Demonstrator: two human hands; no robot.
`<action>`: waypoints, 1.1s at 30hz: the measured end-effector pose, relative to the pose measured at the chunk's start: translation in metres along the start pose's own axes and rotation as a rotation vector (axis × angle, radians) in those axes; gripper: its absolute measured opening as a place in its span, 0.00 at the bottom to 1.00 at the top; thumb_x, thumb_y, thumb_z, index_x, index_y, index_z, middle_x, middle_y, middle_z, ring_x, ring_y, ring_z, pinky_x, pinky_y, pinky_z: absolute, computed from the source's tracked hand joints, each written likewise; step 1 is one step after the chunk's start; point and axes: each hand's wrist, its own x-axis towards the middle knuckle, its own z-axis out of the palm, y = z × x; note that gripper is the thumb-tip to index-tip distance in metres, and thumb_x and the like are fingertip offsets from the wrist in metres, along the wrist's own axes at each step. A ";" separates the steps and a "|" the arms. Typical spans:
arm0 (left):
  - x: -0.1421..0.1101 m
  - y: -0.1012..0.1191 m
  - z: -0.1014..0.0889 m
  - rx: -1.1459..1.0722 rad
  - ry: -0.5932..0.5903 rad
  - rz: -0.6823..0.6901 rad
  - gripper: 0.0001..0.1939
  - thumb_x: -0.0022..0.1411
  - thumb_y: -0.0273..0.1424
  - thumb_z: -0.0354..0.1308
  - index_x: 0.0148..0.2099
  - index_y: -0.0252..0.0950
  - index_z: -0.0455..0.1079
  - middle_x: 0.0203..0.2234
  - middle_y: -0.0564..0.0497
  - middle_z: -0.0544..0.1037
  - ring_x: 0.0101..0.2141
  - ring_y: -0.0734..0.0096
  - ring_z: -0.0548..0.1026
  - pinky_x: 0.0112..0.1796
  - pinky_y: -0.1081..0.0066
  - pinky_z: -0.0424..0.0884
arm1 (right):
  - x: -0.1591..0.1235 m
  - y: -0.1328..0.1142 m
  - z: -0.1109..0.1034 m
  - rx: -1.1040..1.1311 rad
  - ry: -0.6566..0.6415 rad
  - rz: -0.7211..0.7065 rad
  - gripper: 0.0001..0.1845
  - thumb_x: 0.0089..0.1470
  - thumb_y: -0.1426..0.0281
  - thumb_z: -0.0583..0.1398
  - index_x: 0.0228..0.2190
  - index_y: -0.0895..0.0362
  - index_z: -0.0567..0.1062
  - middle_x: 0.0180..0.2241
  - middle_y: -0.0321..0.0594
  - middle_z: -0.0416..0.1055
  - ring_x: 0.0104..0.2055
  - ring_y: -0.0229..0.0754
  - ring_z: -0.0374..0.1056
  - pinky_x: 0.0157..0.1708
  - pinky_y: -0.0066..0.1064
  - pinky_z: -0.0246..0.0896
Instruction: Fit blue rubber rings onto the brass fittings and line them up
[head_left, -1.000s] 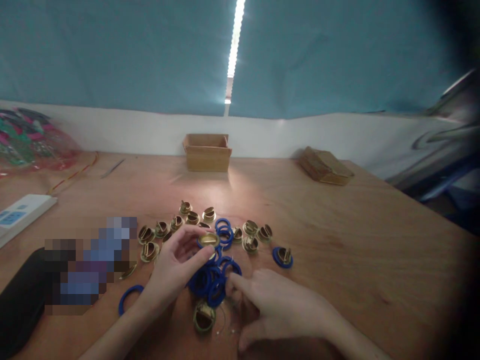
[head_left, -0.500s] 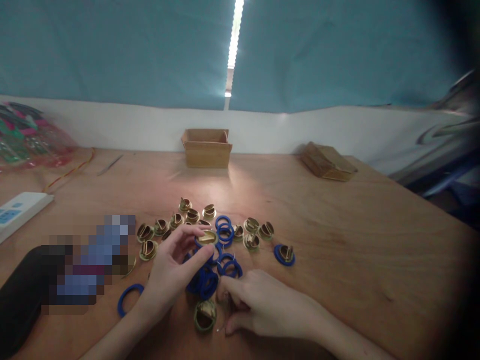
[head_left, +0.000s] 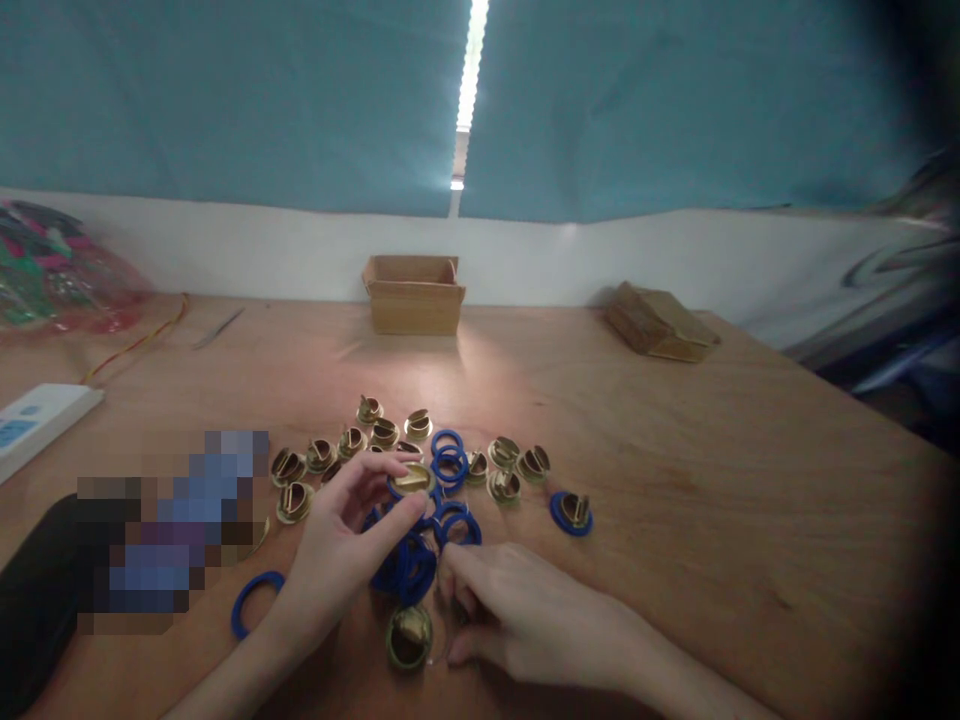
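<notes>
My left hand (head_left: 341,535) pinches a brass-coloured round cap (head_left: 412,481) with a bar across its middle, between thumb and fingers. Blue seems to edge this cap; whether a ring is fitted on it is hard to tell. Under it lies a pile of blue rings (head_left: 415,570). My right hand (head_left: 517,610) is closed beside the pile, fingers curled; a thin, clear strand or ring shows by the fingertips, too faint to name. Between my hands and nearer to me stands another brass cap (head_left: 409,637). A loose blue ring (head_left: 237,610) lies by my left forearm.
Several brass caps (head_left: 384,432) lie beyond my hands; one at right (head_left: 575,511) sits in a blue ring. An open cardboard box (head_left: 416,310) and a second carton (head_left: 660,322) stand at the back. A white power strip (head_left: 45,425) and a blurred-out object (head_left: 187,520) are at left.
Almost nothing differs. My right hand's fingers have shifted slightly, and the view has moved a little; my left hand keeps its grip on the brass cap.
</notes>
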 end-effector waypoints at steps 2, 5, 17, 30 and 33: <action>0.000 0.000 0.000 0.006 -0.005 0.003 0.08 0.57 0.27 0.66 0.37 0.39 0.70 0.45 0.49 0.79 0.46 0.68 0.77 0.45 0.74 0.74 | 0.000 0.000 0.000 0.004 0.001 -0.003 0.18 0.46 0.69 0.72 0.32 0.55 0.68 0.31 0.30 0.68 0.33 0.37 0.64 0.28 0.26 0.49; 0.000 -0.002 -0.001 0.006 -0.015 0.011 0.08 0.57 0.27 0.66 0.37 0.39 0.69 0.46 0.50 0.79 0.47 0.68 0.77 0.46 0.73 0.73 | 0.000 0.000 0.000 0.007 0.001 -0.025 0.17 0.46 0.71 0.71 0.33 0.56 0.69 0.33 0.31 0.69 0.34 0.37 0.64 0.30 0.26 0.52; 0.000 0.001 -0.001 0.006 0.011 0.018 0.09 0.55 0.27 0.67 0.36 0.38 0.70 0.45 0.48 0.80 0.46 0.64 0.78 0.47 0.68 0.74 | 0.002 0.001 -0.001 0.074 0.035 -0.084 0.08 0.52 0.80 0.65 0.33 0.57 0.72 0.36 0.37 0.72 0.38 0.40 0.68 0.35 0.28 0.61; -0.002 0.002 -0.002 0.024 -0.012 0.024 0.09 0.56 0.27 0.67 0.37 0.40 0.69 0.47 0.49 0.79 0.48 0.65 0.77 0.48 0.69 0.73 | 0.005 0.003 -0.001 0.070 0.053 -0.139 0.06 0.56 0.77 0.63 0.34 0.57 0.71 0.38 0.38 0.72 0.39 0.40 0.68 0.36 0.29 0.62; -0.002 0.004 -0.001 0.024 0.001 0.025 0.09 0.55 0.28 0.67 0.36 0.39 0.70 0.46 0.49 0.80 0.47 0.64 0.78 0.47 0.69 0.74 | 0.004 0.003 0.001 0.045 0.059 -0.131 0.06 0.55 0.75 0.64 0.35 0.57 0.71 0.37 0.38 0.72 0.38 0.40 0.68 0.35 0.29 0.62</action>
